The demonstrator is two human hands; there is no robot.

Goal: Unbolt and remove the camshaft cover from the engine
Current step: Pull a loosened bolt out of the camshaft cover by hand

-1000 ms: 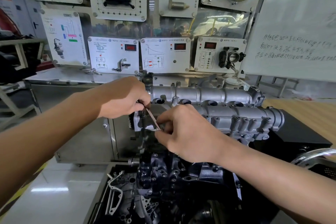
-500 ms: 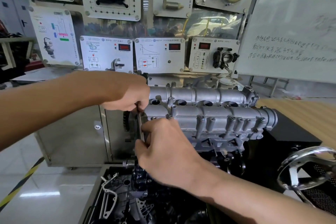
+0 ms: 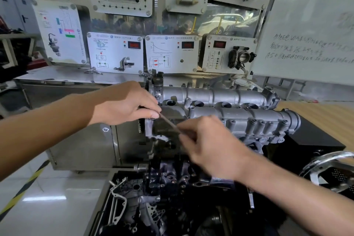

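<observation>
The silver camshaft cover (image 3: pixel 226 105) sits on top of the engine (image 3: pixel 172 178), running from centre to right. A thin metal wrench (image 3: pixel 169 123) slants across the cover's left end. My left hand (image 3: pixel 124 103) grips the wrench's upper end at the near-left corner of the cover, fingers curled round it. My right hand (image 3: pixel 208 143) pinches the lower end of the handle in front of the cover. The bolt under the tool head is hidden by my left hand.
Behind the engine stands a steel cabinet (image 3: pixel 80 140) with white training panels (image 3: pixel 115 53). A whiteboard (image 3: pixel 306 25) is at the right. A chrome handwheel (image 3: pixel 329 170) sticks out at the lower right. Loose metal brackets (image 3: pixel 118 203) lie in the tray below.
The wrench handle has swung from hanging nearly straight down to slanting right. My right hand has moved right and up with it, and my left hand stays on the tool's top end.
</observation>
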